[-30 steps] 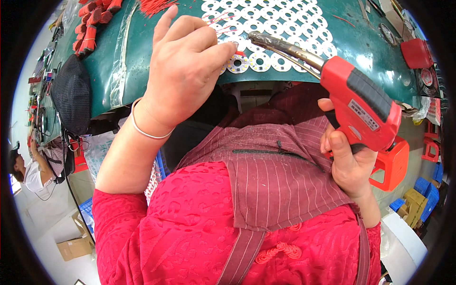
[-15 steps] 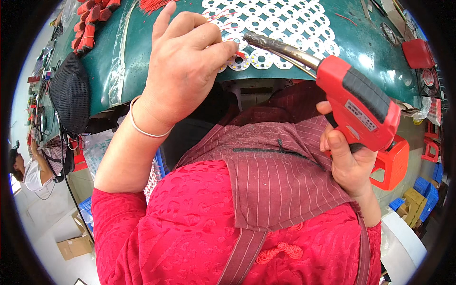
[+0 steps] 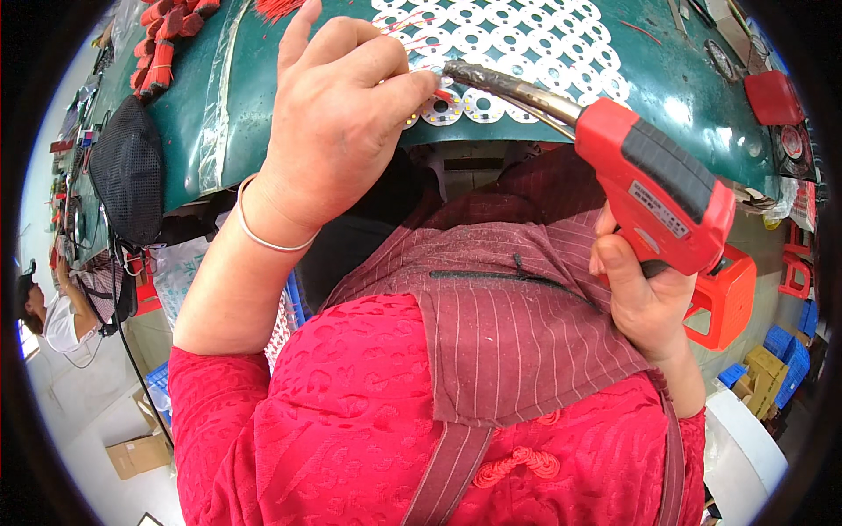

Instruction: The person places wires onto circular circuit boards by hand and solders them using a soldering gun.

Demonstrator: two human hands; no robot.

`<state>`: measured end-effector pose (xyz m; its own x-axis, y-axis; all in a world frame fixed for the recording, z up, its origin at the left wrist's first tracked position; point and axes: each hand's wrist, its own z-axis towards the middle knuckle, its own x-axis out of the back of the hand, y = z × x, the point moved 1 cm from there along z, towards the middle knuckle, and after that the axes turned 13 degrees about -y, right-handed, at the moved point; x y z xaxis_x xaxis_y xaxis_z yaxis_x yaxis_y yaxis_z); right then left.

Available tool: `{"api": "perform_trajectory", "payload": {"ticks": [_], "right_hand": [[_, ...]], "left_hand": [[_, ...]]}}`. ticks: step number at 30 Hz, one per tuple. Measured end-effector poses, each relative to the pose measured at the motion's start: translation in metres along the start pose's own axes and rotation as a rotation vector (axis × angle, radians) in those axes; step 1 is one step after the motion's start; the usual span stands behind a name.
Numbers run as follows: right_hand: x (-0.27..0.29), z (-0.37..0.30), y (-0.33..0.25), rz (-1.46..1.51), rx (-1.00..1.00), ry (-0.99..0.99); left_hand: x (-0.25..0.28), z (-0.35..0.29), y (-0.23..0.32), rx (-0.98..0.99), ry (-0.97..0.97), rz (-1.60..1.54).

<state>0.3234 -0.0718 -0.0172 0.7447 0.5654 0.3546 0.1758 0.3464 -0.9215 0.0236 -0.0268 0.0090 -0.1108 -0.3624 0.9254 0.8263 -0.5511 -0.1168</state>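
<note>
My right hand point(image 3: 647, 294) is wrapped round the grip of a red and black soldering gun point(image 3: 627, 145). Its long, dark-crusted tip points left and ends close to the fingertips of my left hand point(image 3: 338, 127). That hand is closed in a pinch over the near left edge of a sheet of round white LED boards point(image 3: 481, 105). A short red wire point(image 3: 445, 95) sticks out beside the pinching fingers, at one ring board. Thin red wires also lie on the boards behind it. The exact contact between tip, wire and board is too small to make out.
Bundles of red wire point(image 3: 160, 66) lie on the green table mat point(image 3: 250, 123) at far left, beside a black mesh object point(image 3: 127, 171). A red stool point(image 3: 732, 302) stands at right. Another person point(image 3: 66, 316) works at far left. Cardboard boxes point(image 3: 140, 456) sit on the floor.
The soldering gun has shifted slightly left and up, bringing its tip nearer my left fingertips. My left hand has hardly moved.
</note>
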Motion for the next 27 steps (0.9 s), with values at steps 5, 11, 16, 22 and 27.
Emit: {"api": "perform_trajectory", "payload": {"ticks": [5,11,16,22,27], "right_hand": [[-0.0027,0.0059,-0.0083,0.063,-0.002,0.049],[0.0000,0.0025,-0.0056,0.074,-0.022,0.044],[0.0000,0.0032,-0.0082,0.076,-0.044,0.029],[-0.0051,0.0051,-0.0037,0.154,-0.031,0.044],[-0.0021,0.0036,-0.0042,0.065,-0.028,0.023]], "left_hand": [[-0.0004,-0.0009,-0.0010,-0.001,-0.006,0.018],[-0.0006,-0.0006,-0.0004,-0.005,-0.015,0.017],[-0.0001,-0.0018,0.0000,0.005,-0.012,0.026],[-0.0048,-0.0027,-0.0022,-0.005,0.003,0.025],[-0.0046,-0.0033,-0.0022,-0.012,0.010,0.023]]}}
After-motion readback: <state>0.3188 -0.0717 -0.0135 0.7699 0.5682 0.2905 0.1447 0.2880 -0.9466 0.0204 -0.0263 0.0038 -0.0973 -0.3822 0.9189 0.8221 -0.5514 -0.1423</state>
